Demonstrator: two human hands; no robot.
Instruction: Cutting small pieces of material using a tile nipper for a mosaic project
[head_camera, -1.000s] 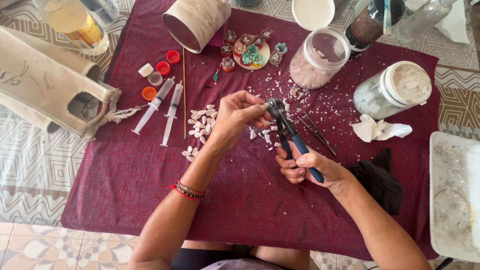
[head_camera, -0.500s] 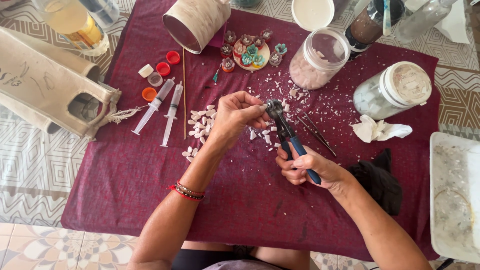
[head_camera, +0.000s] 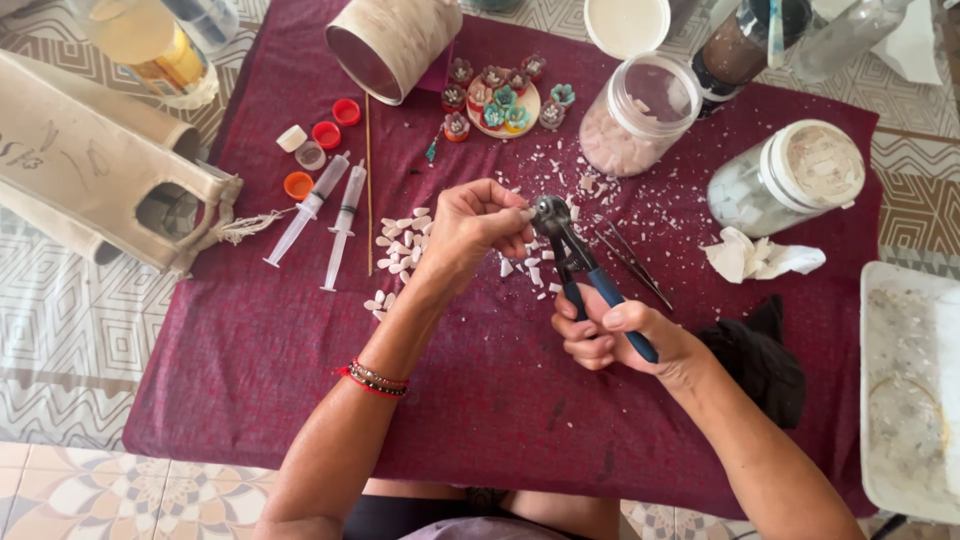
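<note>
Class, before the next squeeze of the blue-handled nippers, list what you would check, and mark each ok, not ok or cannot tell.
1. Right hand wrapped round the blue-handled metal nippers: ok.
2. Left hand fingertips at the nipper head: ok.
3. Piece seated between the cutting wheels: cannot tell, hidden by fingers.
4. Fingertips clear of the wheels: cannot tell.
5. Dark red cloth under the work to catch chips: ok.
6. Pile of small white cut pieces lies beside the cutting spot: ok.

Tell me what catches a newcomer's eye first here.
At the centre, the right hand squeezes blue-handled nippers while the left hand feeds a small chip into them. White chips lie scattered over the maroon cloth, with two syringes to the left.
</note>
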